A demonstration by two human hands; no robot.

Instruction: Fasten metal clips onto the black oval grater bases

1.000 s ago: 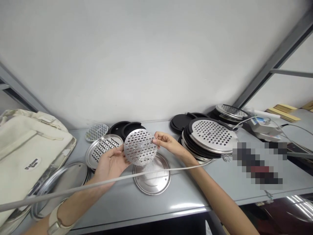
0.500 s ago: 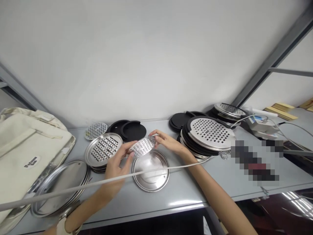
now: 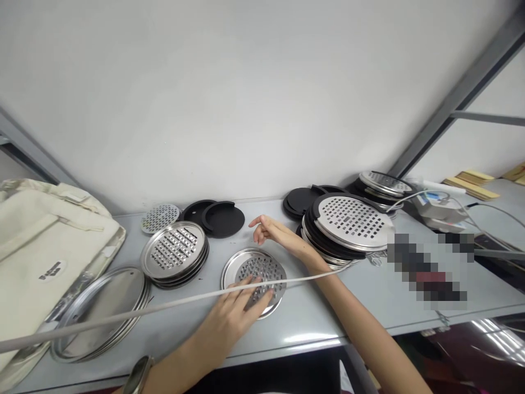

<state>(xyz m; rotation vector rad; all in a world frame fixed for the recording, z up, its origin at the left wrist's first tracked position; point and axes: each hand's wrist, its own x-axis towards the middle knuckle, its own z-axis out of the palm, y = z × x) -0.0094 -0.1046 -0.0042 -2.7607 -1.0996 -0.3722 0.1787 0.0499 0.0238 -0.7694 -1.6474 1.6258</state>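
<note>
A small perforated metal grater disc [image 3: 262, 271] lies off-centre on a round metal plate [image 3: 230, 269], reaching toward its right rim. My left hand [image 3: 233, 312] rests on the disc's near side with its fingers spread, partly covering the holes. Above and behind the plate hovers my right hand [image 3: 275, 234], empty, fingers loosely bent and apart. To the left stands a stack of graters [image 3: 174, 251] with slotted tops. Behind it are another perforated disc [image 3: 159, 219] and black round covers [image 3: 225, 220].
A pale cable [image 3: 172, 304] crosses in front of the plate and my left hand. At the left are stacked metal plates [image 3: 104, 301] and a cream bag [image 3: 53, 257]. More graters with black rims [image 3: 353, 224] are piled on the right, near white boxes [image 3: 438, 208].
The perforated disc, earlier held up between both hands, now lies on the metal plate. My left hand has come down with it; my right hand has let go and stays about where it was.
</note>
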